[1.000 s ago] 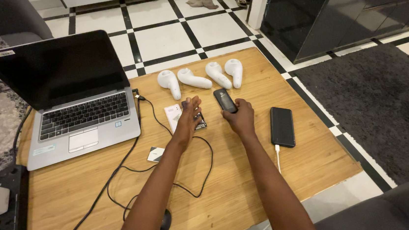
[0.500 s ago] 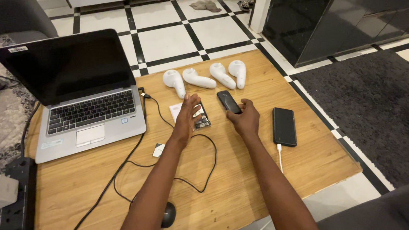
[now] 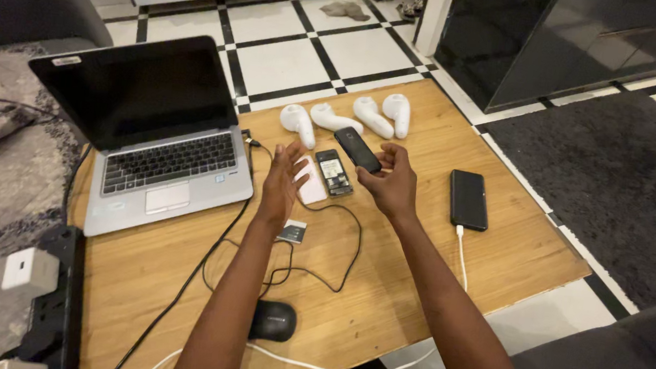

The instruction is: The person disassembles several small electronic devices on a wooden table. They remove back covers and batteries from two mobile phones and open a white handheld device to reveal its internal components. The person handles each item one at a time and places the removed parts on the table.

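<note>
Now right hand (image 3: 392,188) grip clamped on black phone (image 3: 357,148); left hand (image 3: 284,182) grip apart.

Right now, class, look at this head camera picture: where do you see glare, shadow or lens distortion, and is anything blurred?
Head view: soft indoor light, sharp across the table; the dark laptop screen shows only faint reflection; the glossy black cabinet mirrors the floor; both hands, left and right, cast weak shadows; wide-lens bending at the frame edges.

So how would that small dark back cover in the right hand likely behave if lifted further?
The dark back cover, pinched by the right hand, looks thin and flat, so probably light and slightly flexible. Its smooth sheen suggests it could slip. Flat, so unlikely to roll on the wooden table.
</note>
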